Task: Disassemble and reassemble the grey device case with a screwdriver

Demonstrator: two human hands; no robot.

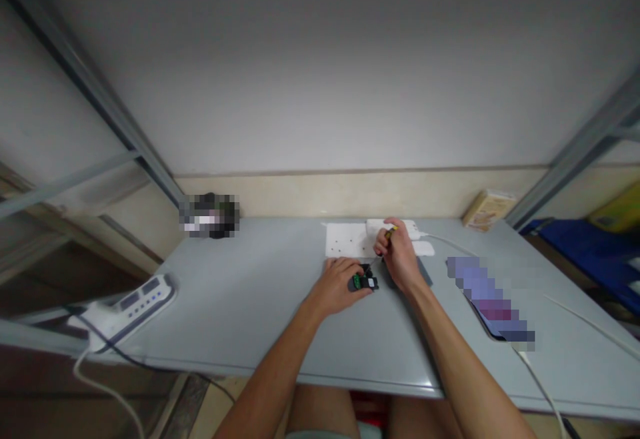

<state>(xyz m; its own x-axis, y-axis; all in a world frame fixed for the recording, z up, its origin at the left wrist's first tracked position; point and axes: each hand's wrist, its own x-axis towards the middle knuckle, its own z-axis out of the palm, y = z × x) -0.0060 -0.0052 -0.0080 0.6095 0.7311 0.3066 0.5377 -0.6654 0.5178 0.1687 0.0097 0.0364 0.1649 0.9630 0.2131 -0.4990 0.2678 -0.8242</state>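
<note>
Resting on the desk, my left hand (pixel 339 287) is closed around a small black device with a green circuit board (pixel 369 282). Its fingers hold the device from the left side. My right hand (pixel 399 252) grips a screwdriver (pixel 391 232) with a yellow and black handle, tilted so its thin shaft runs down and left to the device. Whether the tip sits in a screw is too small to tell. Behind both hands lies a white sheet (pixel 345 239) with several small dark pieces on it. A dark flat object (pixel 425 272) is partly hidden under my right wrist.
A white power strip (pixel 133 309) with cables lies at the desk's left edge. To the right is a phone (pixel 487 299) with a white cable. A small box (pixel 487 210) stands at the back right, and a blurred dark object (pixel 215 215) at the back left.
</note>
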